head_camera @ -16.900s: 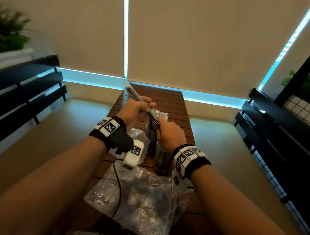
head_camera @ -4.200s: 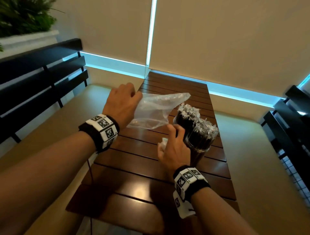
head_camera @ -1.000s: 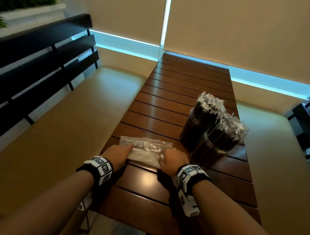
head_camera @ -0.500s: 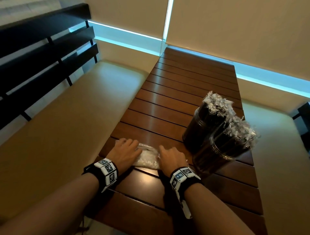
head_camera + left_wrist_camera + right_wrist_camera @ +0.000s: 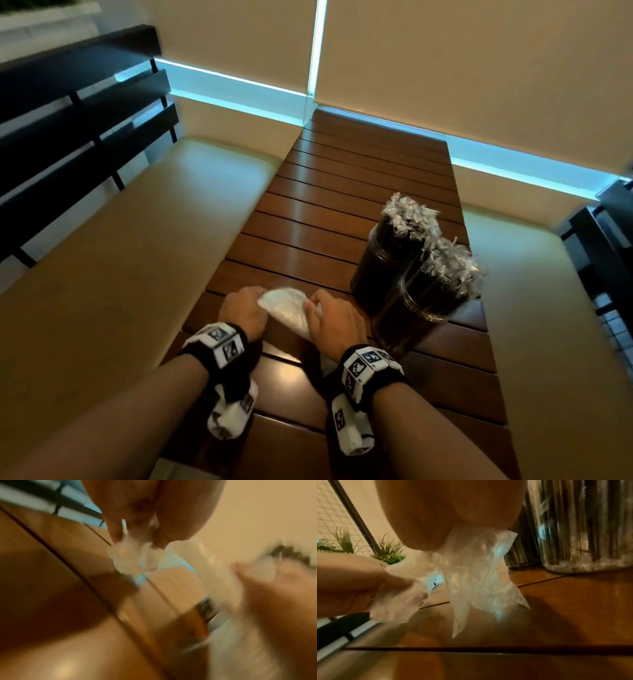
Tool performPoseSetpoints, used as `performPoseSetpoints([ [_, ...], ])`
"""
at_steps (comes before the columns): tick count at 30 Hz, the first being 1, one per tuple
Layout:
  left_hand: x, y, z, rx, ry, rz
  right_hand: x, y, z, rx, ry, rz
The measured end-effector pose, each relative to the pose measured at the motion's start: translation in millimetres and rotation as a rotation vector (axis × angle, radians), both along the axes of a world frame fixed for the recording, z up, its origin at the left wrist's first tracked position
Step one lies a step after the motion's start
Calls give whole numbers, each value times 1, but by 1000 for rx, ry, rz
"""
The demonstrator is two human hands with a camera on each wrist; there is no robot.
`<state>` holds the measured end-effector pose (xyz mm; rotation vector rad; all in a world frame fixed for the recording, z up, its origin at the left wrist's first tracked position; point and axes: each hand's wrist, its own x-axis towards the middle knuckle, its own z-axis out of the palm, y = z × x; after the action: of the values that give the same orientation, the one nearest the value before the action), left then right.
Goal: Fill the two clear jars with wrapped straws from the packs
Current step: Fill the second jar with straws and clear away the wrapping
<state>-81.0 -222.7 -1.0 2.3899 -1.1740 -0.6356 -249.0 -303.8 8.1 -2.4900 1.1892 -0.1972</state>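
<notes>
A slatted wooden table [image 5: 346, 212] runs between beige cushioned benches [image 5: 137, 240] toward cream blinds [image 5: 462, 68] edged in daylight.

Head cam looked down from above at the slatted table [image 5: 342, 212]. Both wrist cams sat close, low over it, sharing the crumpled plastic bag [image 5: 135, 555] [image 5: 476, 574].

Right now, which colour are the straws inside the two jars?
Black straws, in clear wrappers with crinkled tips; the head view shows them best.
</notes>
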Motion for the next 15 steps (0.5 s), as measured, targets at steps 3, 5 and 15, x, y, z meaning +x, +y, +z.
performPoseSetpoints([
  [3,-13,-15,35,-192,583,156,-6,-1,12,-45,-78,-64],
  [5,-25,-18,58,-302,888,191,-8,-2,23,-85,-114,-86],
  [15,-47,-23,88,-489,1057,137,-24,4,57,-218,-196,-49],
])
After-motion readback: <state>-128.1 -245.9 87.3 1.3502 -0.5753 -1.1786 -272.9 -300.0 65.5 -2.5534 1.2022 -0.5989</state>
